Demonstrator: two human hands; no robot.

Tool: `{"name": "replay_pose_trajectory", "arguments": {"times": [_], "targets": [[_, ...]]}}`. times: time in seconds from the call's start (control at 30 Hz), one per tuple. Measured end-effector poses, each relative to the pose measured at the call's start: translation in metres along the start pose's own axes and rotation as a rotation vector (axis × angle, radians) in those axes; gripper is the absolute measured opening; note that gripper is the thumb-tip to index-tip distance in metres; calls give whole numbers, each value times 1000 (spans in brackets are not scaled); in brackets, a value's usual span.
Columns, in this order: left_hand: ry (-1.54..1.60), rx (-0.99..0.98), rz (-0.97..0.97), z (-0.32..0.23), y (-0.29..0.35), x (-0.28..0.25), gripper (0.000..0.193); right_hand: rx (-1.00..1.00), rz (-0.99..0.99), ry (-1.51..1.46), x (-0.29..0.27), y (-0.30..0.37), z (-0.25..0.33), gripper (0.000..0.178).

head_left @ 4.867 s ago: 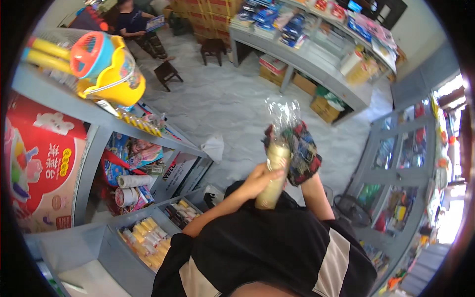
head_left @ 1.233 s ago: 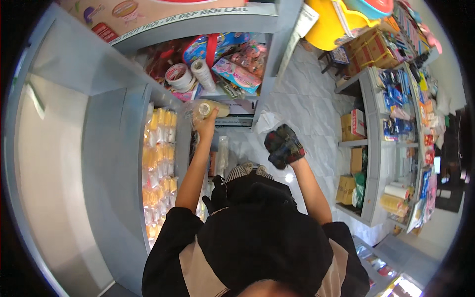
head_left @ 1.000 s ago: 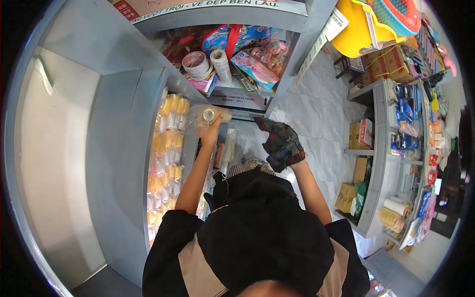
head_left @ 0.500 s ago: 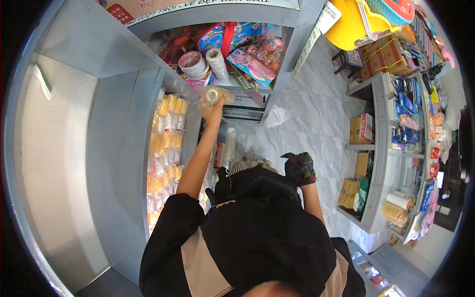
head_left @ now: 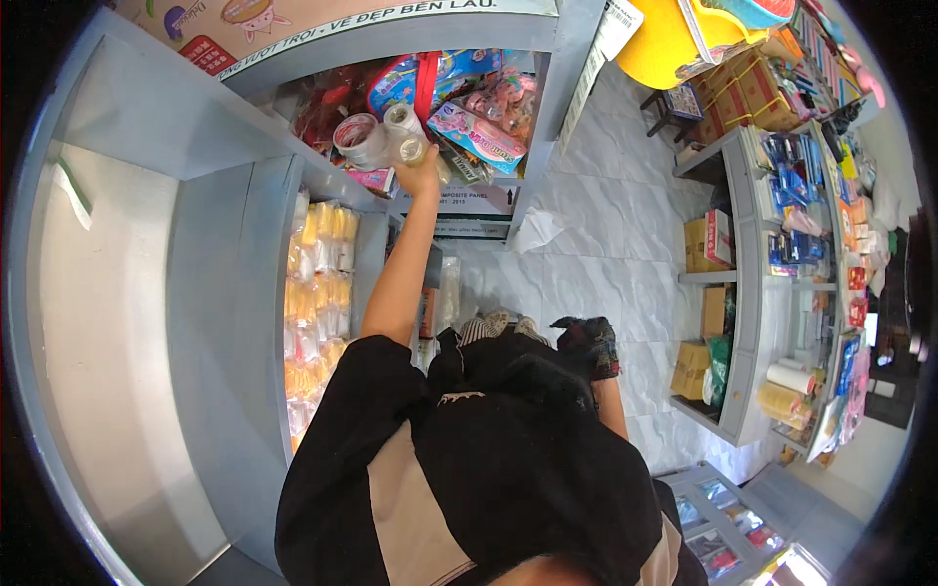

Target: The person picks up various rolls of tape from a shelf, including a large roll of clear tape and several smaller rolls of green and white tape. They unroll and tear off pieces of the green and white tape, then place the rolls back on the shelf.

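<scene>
My left hand (head_left: pixel 420 178) reaches into the far shelf compartment, closed around a roll of clear tape (head_left: pixel 409 149). Close to that roll stands a stack of white tape rolls (head_left: pixel 402 119). A wider stack of pale tape rolls (head_left: pixel 360 143) sits to its left. The fingers are partly hidden, and whether the held roll touches the others I cannot tell. My right hand is low beside my body at the right, covered by dark patterned fabric (head_left: pixel 590 348). Whether this is a glove or a cloth is unclear, and the fingers do not show.
Pink-and-blue toy packages (head_left: pixel 479 135) fill the compartment's right side. Yellow-and-white packets (head_left: pixel 327 239) line the shelf left of my arm. A grey panel (head_left: pixel 230 322) rises at the left. White paper (head_left: pixel 537 230) lies on the tiled floor. Loaded shelves (head_left: pixel 747 293) stand at right.
My left hand has moved farther in and up with the tape roll, from the compartment's front edge to beside the white rolls. My right hand stays low at my side.
</scene>
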State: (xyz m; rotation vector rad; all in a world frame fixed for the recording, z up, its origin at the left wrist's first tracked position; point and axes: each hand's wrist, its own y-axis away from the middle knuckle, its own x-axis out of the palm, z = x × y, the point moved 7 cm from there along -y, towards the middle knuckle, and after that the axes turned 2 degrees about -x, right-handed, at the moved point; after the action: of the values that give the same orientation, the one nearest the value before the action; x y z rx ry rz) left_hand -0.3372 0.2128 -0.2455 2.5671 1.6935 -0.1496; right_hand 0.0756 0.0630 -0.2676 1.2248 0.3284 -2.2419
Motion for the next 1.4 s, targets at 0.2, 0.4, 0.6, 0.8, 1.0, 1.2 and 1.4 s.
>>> {"name": "replay_pose_trajectory", "arguments": {"times": [0.2, 0.4, 0.6, 0.8, 1.0, 1.2, 1.4], "targets": [[44, 51, 31, 6, -21, 13, 71, -65, -145, 200, -37, -5, 21, 14], [28, 151, 103, 7, -35, 27, 61, 59, -43, 164, -40, -15, 22, 14], [-27, 314, 160, -9, -35, 37, 59, 206, -39, -317, 1, -8, -21, 14], [-240, 195, 53, -16, -26, 26, 75, 23, 13, 49, -13, -7, -2, 13], [-196, 68, 107, 18, -34, 19, 84, 39, 53, 213, -5, -6, -11, 25], [-207, 32, 157, 40, -36, 15, 78, 61, 4, 63, -11, -7, -4, 13], [-394, 55, 187, 28, -11, -18, 68, -137, -66, 107, -27, -13, 20, 15]]}}
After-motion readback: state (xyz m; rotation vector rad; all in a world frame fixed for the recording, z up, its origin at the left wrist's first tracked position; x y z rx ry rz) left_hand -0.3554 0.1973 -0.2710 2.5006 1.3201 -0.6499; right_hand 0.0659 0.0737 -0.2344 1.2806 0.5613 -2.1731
